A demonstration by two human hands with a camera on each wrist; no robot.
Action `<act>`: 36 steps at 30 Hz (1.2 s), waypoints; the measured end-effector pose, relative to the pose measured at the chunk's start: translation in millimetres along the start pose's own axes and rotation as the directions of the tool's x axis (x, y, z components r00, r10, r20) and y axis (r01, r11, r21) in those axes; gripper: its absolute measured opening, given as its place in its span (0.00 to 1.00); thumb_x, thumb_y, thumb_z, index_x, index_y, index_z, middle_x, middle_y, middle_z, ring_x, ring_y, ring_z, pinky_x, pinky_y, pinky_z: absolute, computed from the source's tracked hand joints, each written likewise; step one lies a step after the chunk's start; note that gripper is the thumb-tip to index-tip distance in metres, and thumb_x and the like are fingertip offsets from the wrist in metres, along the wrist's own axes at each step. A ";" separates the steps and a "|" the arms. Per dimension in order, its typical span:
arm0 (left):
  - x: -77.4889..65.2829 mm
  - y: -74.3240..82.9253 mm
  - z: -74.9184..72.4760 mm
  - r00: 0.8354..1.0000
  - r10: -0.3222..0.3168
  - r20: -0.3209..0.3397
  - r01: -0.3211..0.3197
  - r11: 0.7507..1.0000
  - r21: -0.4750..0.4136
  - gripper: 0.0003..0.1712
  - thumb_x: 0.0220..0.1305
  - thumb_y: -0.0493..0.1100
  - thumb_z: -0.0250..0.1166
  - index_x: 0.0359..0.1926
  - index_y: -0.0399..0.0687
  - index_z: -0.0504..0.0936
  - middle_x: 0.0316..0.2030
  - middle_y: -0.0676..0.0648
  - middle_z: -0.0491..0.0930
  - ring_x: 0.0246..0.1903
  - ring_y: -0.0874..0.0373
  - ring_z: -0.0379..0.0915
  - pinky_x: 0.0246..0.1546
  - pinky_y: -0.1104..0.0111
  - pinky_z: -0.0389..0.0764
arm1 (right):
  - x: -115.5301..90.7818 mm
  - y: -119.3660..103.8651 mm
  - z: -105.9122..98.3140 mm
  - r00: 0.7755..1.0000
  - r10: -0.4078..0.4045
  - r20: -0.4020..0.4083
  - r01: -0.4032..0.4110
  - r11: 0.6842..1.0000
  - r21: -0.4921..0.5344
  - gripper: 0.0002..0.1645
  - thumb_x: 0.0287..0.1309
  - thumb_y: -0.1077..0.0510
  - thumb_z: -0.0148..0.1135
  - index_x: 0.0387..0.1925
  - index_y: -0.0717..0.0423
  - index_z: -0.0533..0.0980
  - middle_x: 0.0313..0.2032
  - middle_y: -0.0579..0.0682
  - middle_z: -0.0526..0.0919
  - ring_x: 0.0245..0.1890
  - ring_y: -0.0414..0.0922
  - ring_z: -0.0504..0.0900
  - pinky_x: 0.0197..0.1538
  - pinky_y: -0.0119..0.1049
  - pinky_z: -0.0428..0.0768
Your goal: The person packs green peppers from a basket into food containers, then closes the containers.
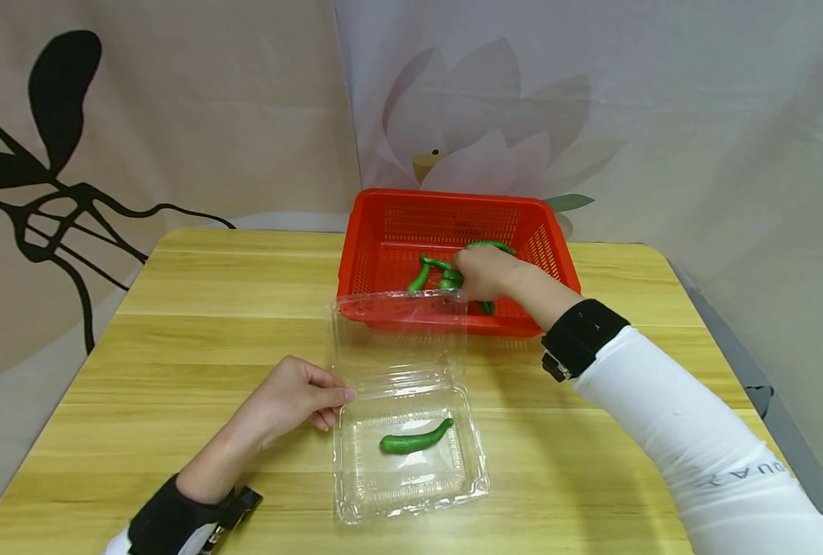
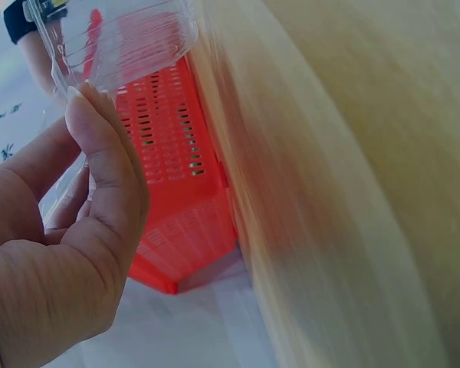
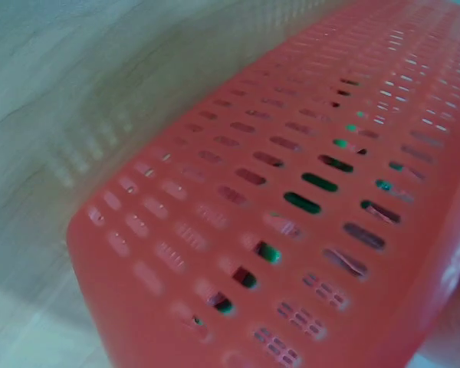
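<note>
A clear plastic clamshell box [image 1: 411,493] lies with its lid [image 1: 398,339] raised toward the basket, and one green chili pepper [image 1: 414,441] rests in its bottom half. My left hand [image 1: 300,397] pinches the box's left edge near the hinge between thumb and fingers; the left wrist view shows the thumb [image 2: 88,123] against the plastic. My right hand [image 1: 491,271] reaches down into the red basket [image 1: 363,254] among several green chili peppers [image 1: 418,276]. Its fingertips are hidden, so whether it holds one cannot be seen. Through the basket's slots, the right wrist view shows bits of green.
The basket stands at the back of the wooden table [image 1: 196,331], close to a printed cloth backdrop [image 1: 259,116]. The box's lid overlaps the basket's front wall in the head view. The right forearm's white sleeve [image 1: 696,439] crosses the table's right side.
</note>
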State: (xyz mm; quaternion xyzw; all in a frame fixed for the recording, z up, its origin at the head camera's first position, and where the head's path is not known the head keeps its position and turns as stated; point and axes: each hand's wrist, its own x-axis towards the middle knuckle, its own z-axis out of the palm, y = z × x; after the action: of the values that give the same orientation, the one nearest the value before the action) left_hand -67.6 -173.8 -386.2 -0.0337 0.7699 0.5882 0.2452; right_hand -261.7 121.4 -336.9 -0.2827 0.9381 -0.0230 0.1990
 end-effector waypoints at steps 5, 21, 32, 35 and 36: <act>-0.7 -0.7 0.7 1.000 0.000 -0.008 0.000 1.000 0.014 0.11 0.68 0.37 0.73 0.43 0.28 0.88 0.24 0.44 0.83 0.21 0.57 0.80 0.25 0.65 0.89 | -4.9 1.8 -4.5 0.998 -0.020 -0.060 0.021 0.999 0.024 0.13 0.61 0.57 0.71 0.45 0.56 0.79 0.35 0.51 0.80 0.37 0.50 0.78 0.43 0.42 0.78; -1.0 0.8 0.3 1.000 0.017 -0.026 -0.016 1.000 0.021 0.12 0.68 0.37 0.73 0.44 0.28 0.88 0.23 0.45 0.82 0.21 0.58 0.79 0.24 0.67 0.88 | -27.4 2.9 -22.3 0.986 -0.023 -0.163 0.029 0.999 0.036 0.19 0.59 0.53 0.71 0.50 0.56 0.78 0.38 0.50 0.79 0.38 0.49 0.76 0.41 0.40 0.77; -1.8 1.5 -0.2 1.000 0.021 -0.018 -0.021 1.000 0.012 0.12 0.68 0.36 0.72 0.44 0.28 0.88 0.23 0.44 0.83 0.21 0.57 0.79 0.24 0.66 0.88 | -47.2 -0.1 -41.4 0.966 -0.016 -0.258 0.027 0.999 0.040 0.19 0.60 0.51 0.70 0.49 0.55 0.78 0.40 0.49 0.79 0.39 0.48 0.76 0.40 0.40 0.77; -2.2 1.7 -0.1 1.000 0.023 -0.014 -0.023 1.000 0.010 0.12 0.68 0.36 0.72 0.44 0.27 0.88 0.24 0.44 0.83 0.21 0.57 0.80 0.24 0.66 0.88 | -53.1 -1.5 -44.5 0.958 -0.025 -0.286 0.029 1.000 0.010 0.20 0.61 0.51 0.70 0.51 0.55 0.78 0.40 0.49 0.79 0.40 0.48 0.76 0.41 0.40 0.77; -2.2 1.8 0.0 1.000 0.023 -0.013 -0.023 1.000 0.009 0.12 0.68 0.36 0.72 0.44 0.27 0.88 0.24 0.44 0.83 0.21 0.58 0.80 0.24 0.66 0.88 | -55.3 -2.1 -45.4 0.955 -0.031 -0.296 0.032 0.999 0.000 0.21 0.61 0.51 0.70 0.51 0.56 0.78 0.41 0.49 0.79 0.40 0.48 0.76 0.41 0.40 0.77</act>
State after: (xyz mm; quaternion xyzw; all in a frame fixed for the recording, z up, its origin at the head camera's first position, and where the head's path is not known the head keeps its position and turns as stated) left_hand -66.3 -173.8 -383.7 -0.0275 0.7744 0.5873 0.2337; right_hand -236.1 146.3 -274.9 -0.2906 0.9526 -0.0705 0.0564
